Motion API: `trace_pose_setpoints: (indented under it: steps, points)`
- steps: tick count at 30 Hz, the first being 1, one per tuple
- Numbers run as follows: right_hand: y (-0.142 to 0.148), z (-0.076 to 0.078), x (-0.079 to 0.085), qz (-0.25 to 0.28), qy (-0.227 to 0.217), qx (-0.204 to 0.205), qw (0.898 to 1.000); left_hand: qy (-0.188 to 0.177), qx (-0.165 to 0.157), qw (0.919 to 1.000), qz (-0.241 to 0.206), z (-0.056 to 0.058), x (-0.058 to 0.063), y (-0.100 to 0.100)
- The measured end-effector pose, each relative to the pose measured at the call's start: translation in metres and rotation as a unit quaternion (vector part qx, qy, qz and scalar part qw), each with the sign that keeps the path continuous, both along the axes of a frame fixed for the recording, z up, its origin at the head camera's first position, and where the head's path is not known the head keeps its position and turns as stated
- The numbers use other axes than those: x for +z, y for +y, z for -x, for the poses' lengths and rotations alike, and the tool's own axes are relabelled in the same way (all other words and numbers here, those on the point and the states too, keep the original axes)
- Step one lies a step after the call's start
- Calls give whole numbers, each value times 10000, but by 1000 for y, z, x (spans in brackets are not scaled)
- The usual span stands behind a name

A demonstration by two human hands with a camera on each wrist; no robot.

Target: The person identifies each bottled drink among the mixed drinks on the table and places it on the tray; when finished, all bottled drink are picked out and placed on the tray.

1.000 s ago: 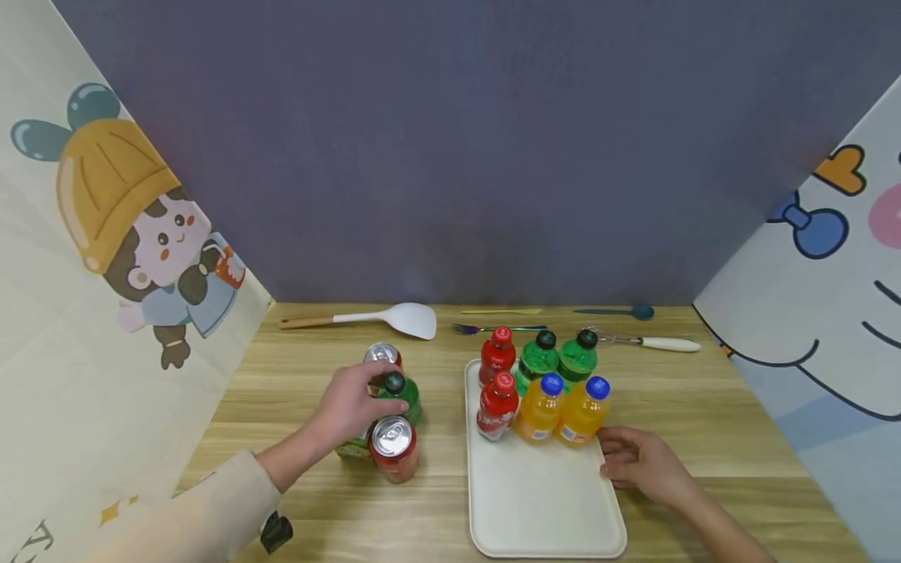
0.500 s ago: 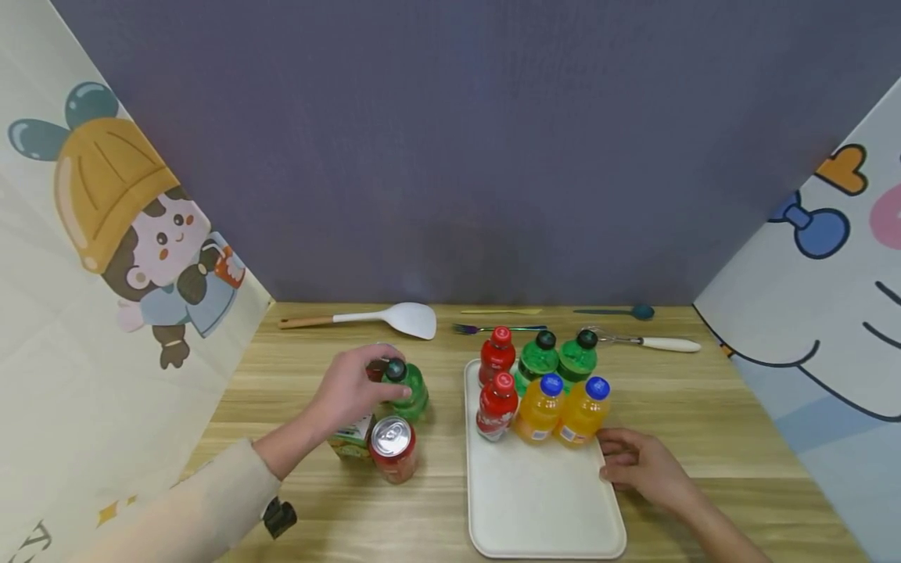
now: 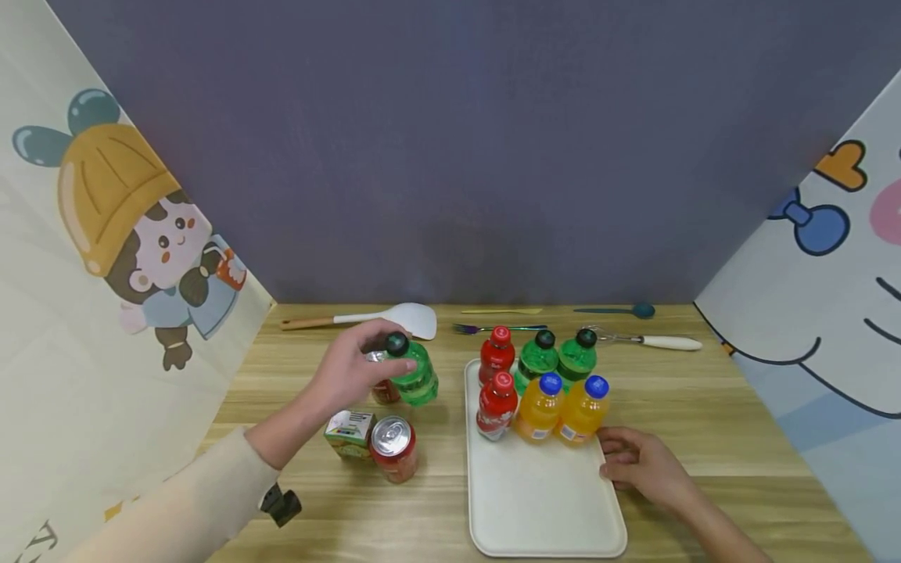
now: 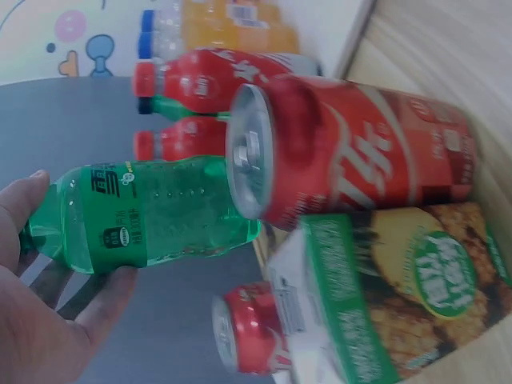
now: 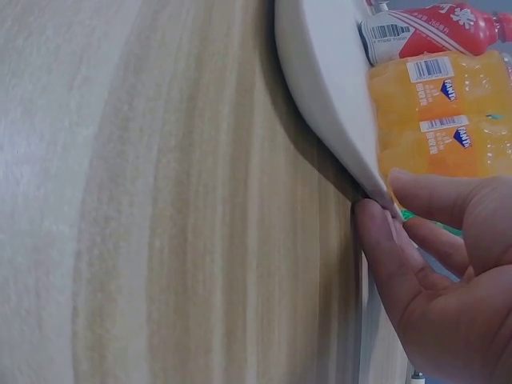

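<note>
My left hand (image 3: 348, 367) grips a green soda bottle (image 3: 417, 379) by its neck, just under the black cap. The bottle hangs slightly tilted above the table, left of the white tray (image 3: 545, 504); its label shows in the left wrist view (image 4: 120, 216). Below my left wrist stand a juice box (image 3: 349, 435) and a red soda can (image 3: 394, 452); a second red can (image 3: 384, 391) is partly hidden behind the hand and bottle. My right hand (image 3: 647, 467) holds the tray's right rim between thumb and fingers, as the right wrist view shows.
On the tray's far half stand two red bottles (image 3: 497, 407), two green bottles (image 3: 538, 363) and two orange soda bottles (image 3: 540, 410). Behind lie a white spatula (image 3: 411, 319), a fork (image 3: 493, 329), a yellow knife (image 3: 503, 311), a dark spoon (image 3: 640, 311) and a whisk (image 3: 669, 342).
My left hand has lifted the green bottle up from among the cans and box and carried it slightly right and away from me. My right hand has stayed at the tray's rim.
</note>
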State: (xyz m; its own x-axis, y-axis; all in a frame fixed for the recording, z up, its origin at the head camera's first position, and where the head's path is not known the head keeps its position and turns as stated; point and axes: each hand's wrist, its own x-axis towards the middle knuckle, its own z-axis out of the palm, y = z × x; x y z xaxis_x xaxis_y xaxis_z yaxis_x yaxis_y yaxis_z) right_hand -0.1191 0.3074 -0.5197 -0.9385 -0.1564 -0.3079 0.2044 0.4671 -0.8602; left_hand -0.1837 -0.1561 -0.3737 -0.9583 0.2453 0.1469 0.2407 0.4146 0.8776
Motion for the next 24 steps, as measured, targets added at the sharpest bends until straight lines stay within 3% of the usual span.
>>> trace_pose_setpoints:
  steps: [9, 15, 24]
  points:
    - [0, 0, 0, 169, -23, 25, 9999, -53, -113, 9999, 54, -8, 19, 8]
    - [-1, -1, 3, 154, -55, 12, 9999, -100, -226, 9997, -58, -15, 24, 20]
    - [-2, -1, 4, 172, -40, -4, 9998, -40, -847, 9963, -119, -27, 23, 46]
